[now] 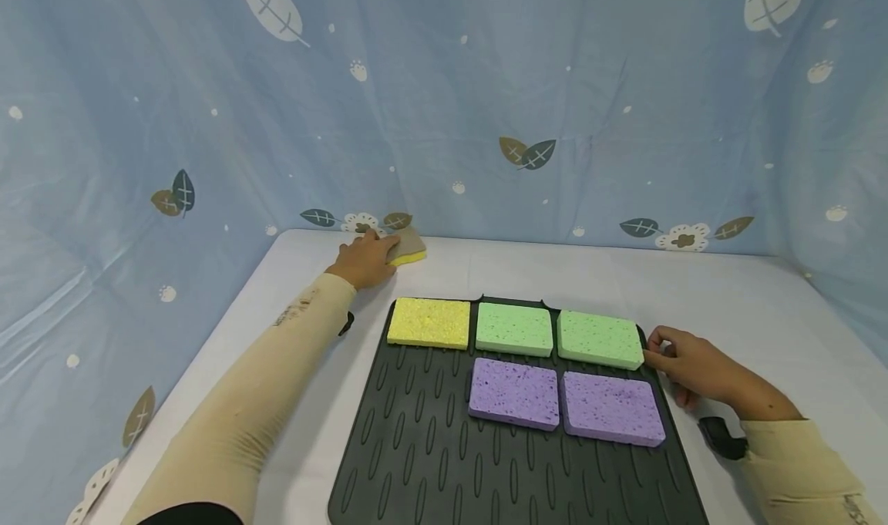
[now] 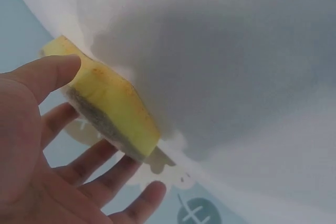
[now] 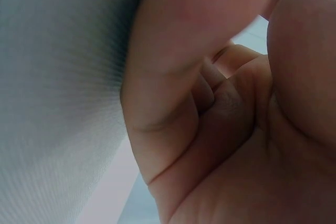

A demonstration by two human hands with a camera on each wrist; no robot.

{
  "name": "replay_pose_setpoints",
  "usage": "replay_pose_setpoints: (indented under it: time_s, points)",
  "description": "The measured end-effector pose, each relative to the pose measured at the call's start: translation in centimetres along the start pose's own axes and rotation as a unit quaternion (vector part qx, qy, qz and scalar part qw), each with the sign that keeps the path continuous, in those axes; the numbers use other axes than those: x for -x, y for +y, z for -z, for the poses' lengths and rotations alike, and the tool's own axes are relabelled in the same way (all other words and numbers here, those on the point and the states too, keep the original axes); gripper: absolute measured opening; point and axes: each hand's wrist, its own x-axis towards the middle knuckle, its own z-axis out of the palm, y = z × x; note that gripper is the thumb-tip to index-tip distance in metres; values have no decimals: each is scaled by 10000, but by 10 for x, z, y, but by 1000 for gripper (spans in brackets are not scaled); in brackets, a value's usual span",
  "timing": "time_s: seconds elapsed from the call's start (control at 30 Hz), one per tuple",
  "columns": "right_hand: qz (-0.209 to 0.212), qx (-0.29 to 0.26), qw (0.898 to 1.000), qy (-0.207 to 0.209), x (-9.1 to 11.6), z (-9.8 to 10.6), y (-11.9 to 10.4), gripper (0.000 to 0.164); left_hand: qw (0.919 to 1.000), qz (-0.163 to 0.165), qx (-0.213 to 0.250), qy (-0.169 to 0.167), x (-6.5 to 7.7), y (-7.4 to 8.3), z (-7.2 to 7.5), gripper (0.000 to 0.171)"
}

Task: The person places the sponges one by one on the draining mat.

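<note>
At the far left of the table, my left hand (image 1: 364,259) is at a yellow scouring sponge (image 1: 408,246) with a grey-brown scrubbing layer. In the left wrist view the thumb (image 2: 67,69) lies on its yellow side and the other fingers reach along the grey side, pinching it between them. My right hand (image 1: 697,367) rests beside the right edge of a dark ridged mat (image 1: 416,448), fingers loosely curled around nothing. Its thumb side is right at the corner of a light green sponge (image 1: 602,338). The right wrist view shows mostly curled fingers (image 3: 163,93) against the table.
On the mat, a speckled yellow sponge (image 1: 428,323) and another green sponge (image 1: 513,328) complete the back row. Two purple sponges, a left one (image 1: 515,392) and a right one (image 1: 612,407), lie in front. A blue leaf-print curtain (image 1: 444,85) hangs behind the white table (image 1: 298,425).
</note>
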Motion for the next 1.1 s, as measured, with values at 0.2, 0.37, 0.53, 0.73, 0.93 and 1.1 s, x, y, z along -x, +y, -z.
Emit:
replay_pose_setpoints:
  time_s: [0.2, 0.37, 0.53, 0.73, 0.93, 1.1]
  points:
    - [-46, -11, 10000, -4, 0, -1, 1, 21, 9997, -132, -204, 72, 3, -2, 1, 59]
    - [-91, 0, 10000, -12, 0, -1, 2, 21, 9994, -251, -213, 147, 7, -3, 3, 62]
    - [-92, 9, 10000, -11, 0, 0, 1, 22, 9986, -334, 2, 409, 9, -7, 0, 65]
    - [-100, 65, 9999, -8, 0, 0, 0, 22, 9956, -550, 158, 741, 13, -13, -7, 63]
    - [-61, 47, 10000, -17, 1, 1, -1, 22, 9886, -816, 66, 1262, 25, -13, -9, 61]
    - [-15, 62, 10000, -7, 1, 1, -1, 24, 9779, -1170, 74, 1732, 39, -12, -8, 62]
